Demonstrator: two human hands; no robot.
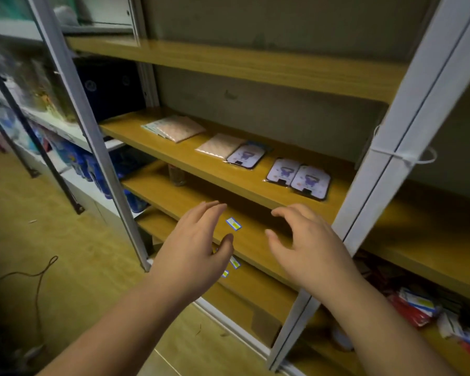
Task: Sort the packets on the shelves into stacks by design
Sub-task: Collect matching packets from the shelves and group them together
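Note:
On the middle wooden shelf (174,147) lie a stack of pink-patterned packets (178,127) at the left and a single pink packet (219,146) beside it. A purple-design packet (246,156) overlaps that pink one. Two more purple packets (283,170) (311,181) lie side by side further right. My left hand (194,245) and my right hand (308,245) hover in front of the shelf below, fingers relaxed and spread, holding nothing.
White metal uprights (385,169) (92,137) frame the shelves. A glass jar (177,175) stands on the lower shelf. Small blue-yellow labels (234,223) are stuck on the shelf edges. Red and white packets (418,308) pile at the bottom right. A cable (38,275) lies on the floor.

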